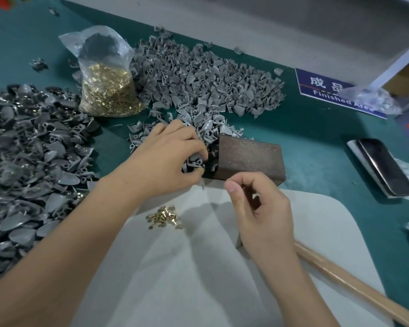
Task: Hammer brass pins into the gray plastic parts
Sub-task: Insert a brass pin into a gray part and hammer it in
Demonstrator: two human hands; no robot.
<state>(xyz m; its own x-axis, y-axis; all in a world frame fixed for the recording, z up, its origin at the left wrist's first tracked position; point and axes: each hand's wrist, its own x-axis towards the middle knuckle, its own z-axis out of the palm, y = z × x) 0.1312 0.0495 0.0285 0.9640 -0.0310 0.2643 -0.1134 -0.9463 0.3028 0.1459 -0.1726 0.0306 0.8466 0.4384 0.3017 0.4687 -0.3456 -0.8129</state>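
The right hand curls around a hammer near its head, kept ready beside the metal block. The left hand pinches a gray part against the block's end; loose brass pins wait close below.

You have a green tabletop under everything, with a pale grey mat laid on its near side. At the far right lies a blue sign reading "Finished Area", partly covered by a crumpled clear plastic bag. Nearer on the right you can see a dark phone lying flat on a light-coloured case or tray.
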